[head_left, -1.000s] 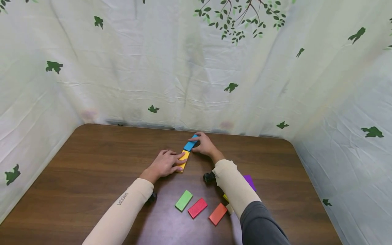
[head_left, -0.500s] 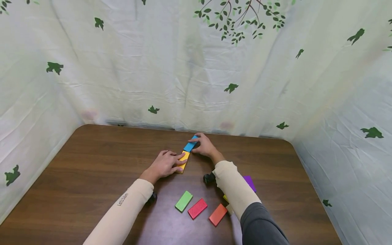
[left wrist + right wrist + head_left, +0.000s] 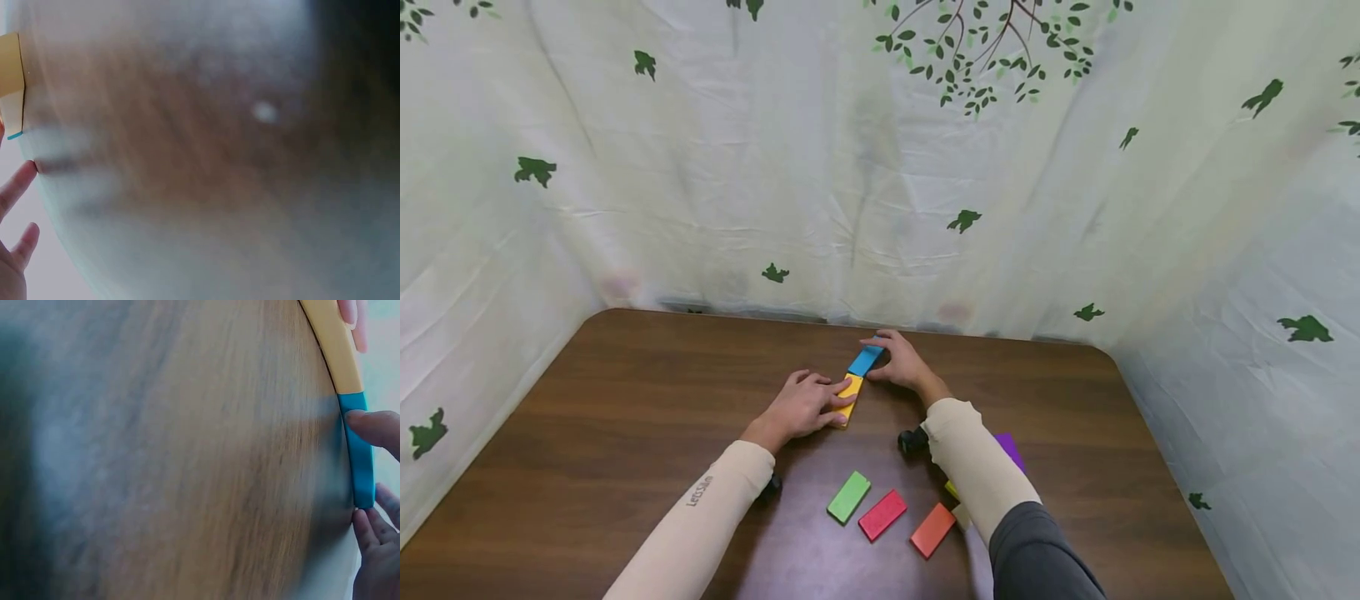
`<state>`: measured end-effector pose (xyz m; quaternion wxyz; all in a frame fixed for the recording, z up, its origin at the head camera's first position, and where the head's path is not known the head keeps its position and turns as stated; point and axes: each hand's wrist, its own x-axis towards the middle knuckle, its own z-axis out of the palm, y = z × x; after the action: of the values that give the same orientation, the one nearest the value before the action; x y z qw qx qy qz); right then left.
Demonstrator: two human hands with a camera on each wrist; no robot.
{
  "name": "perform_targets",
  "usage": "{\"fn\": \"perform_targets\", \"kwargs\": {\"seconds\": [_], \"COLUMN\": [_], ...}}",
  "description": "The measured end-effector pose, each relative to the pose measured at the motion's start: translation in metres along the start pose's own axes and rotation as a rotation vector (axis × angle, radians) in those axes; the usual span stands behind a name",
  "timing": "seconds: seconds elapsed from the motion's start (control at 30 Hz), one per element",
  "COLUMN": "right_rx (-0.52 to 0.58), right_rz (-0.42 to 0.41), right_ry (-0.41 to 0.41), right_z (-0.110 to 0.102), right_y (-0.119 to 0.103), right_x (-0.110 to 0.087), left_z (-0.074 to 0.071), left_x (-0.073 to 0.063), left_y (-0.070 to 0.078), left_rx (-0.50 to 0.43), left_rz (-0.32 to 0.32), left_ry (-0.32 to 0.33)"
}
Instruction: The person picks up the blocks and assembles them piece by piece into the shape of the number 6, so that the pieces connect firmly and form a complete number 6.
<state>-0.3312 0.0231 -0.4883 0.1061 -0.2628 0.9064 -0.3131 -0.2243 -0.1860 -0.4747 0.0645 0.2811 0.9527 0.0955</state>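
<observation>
Two flat rectangular blocks lie end to end near the far edge of the table, a yellow-orange block (image 3: 852,387) nearer and a blue block (image 3: 866,360) beyond it. My left hand (image 3: 797,406) rests its extended fingers across the yellow-orange block. My right hand (image 3: 904,364) pinches the blue block, thumb at its side and fingers round its far end. In the right wrist view the blue block (image 3: 359,456) meets the yellow-orange block (image 3: 333,350) at a seam. The left wrist view catches only part of the yellow-orange block (image 3: 10,65) and some spread fingers.
Closer to me on the wooden table (image 3: 647,433) lie a green block (image 3: 848,497), a red block (image 3: 883,515) and an orange block (image 3: 933,530). A purple block (image 3: 1011,451) and a yellow block (image 3: 952,489) are partly hidden by the right sleeve. A patterned curtain (image 3: 820,167) surrounds the table.
Everything sits slightly lower in the head view, as the camera has tilted a little. Both hands and the blocks keep their places on the table.
</observation>
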Motion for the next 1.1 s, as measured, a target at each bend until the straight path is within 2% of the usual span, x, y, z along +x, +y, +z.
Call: {"fn": "perform_targets", "kwargs": {"seconds": [0.2, 0.37, 0.7, 1.1], "right_rx": [0.025, 0.033, -0.002, -0.02], "right_rz": [0.005, -0.024, -0.011, -0.029], "right_ry": [0.019, 0.029, -0.036, -0.041], "right_z": [-0.009, -0.021, -0.044, -0.066], "right_y": [0.002, 0.006, 0.017, 0.033], "right_x": [-0.008, -0.017, -0.043, -0.078], "left_z": [-0.001, -0.003, 0.0, 0.003], "left_x": [-0.001, -0.001, 0.001, -0.001], "left_y": [0.001, 0.001, 0.002, 0.0], "left_rx": [0.012, 0.004, 0.017, -0.006], "left_rz": [0.008, 0.014, 0.02, 0.023], "left_ry": [0.006, 0.012, 0.003, 0.042]}}
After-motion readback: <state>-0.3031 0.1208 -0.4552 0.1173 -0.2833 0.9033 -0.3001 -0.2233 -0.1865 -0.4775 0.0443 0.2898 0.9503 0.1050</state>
